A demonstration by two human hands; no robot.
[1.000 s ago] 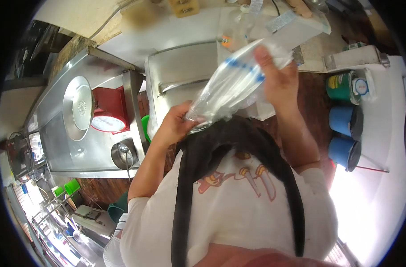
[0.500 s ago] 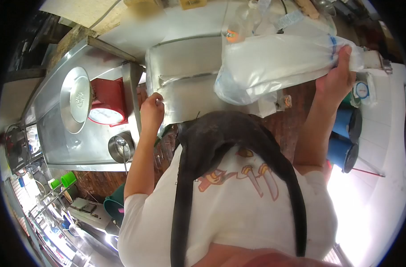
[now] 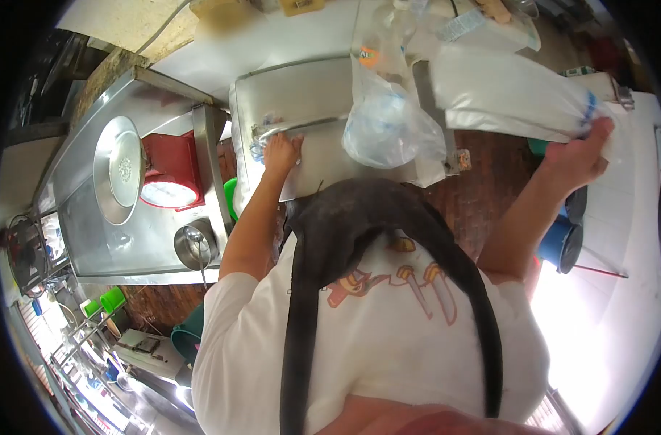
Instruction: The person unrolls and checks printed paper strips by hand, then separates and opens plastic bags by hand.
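My right hand (image 3: 580,156) is closed round the blue-marked end of a long, translucent white plastic bag (image 3: 512,94), raised at the right and slightly blurred. At the near left of the metal worktop (image 3: 301,83), my left hand (image 3: 280,154) is closed on a crumpled clear plastic bag (image 3: 258,148) with bluish patches; its fingertips are partly hidden. Between the hands, a loose clear plastic bag (image 3: 392,127) hangs over the worktop's right part. Behind it stands a clear bottle with an orange label (image 3: 369,56).
To the left, a steel counter (image 3: 84,232) carries a red scale (image 3: 172,170) with a metal pan (image 3: 119,170), and a steel pot (image 3: 195,243) with a ladle. Blue bins (image 3: 560,243) stand on the right. A green bucket (image 3: 189,333) is low at left.
My right hand has moved right and down with the long bag, uncovering the loose clear bag. My left hand has shifted right, and crumpled plastic now shows at its fingers.
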